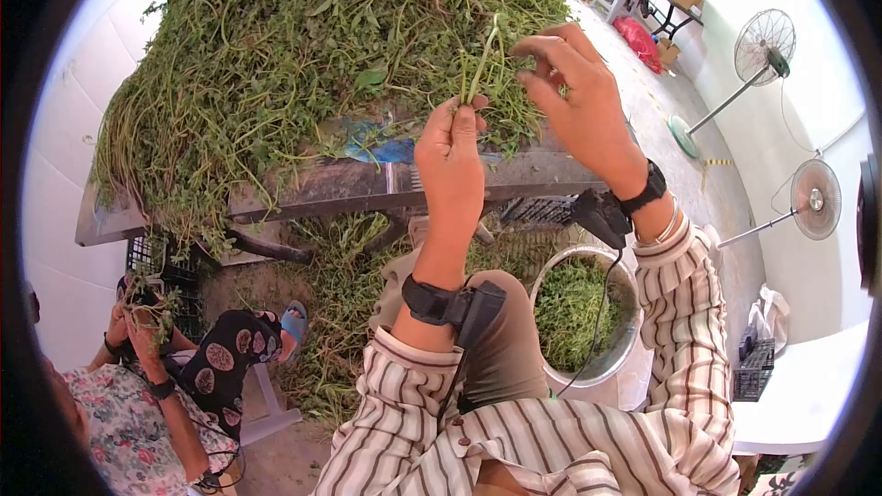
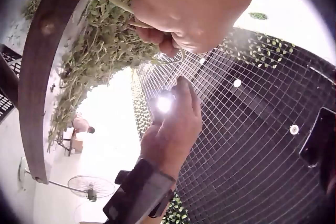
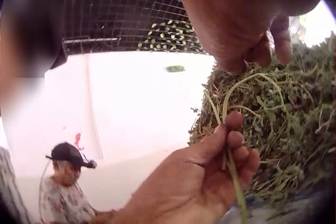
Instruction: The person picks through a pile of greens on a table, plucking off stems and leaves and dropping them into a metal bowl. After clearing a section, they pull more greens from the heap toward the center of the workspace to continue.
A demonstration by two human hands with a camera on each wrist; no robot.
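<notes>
Between thumb and fingers my left hand pinches a long green plant stem, which points up and away over the near edge of a large heap of leafy greens. In the right wrist view the stem also runs out below the left hand, and a thin bent length arches above it. My right hand hovers just right of the stem's upper end, its fingers loosely bent and apart, with nothing seen between them. The left wrist view shows the right hand against bright light.
The heap lies on a dark-edged table with a blue plastic scrap. A metal tub of greens stands by my knee. Loose greens cover the floor. Another person sits at left; fans stand at right.
</notes>
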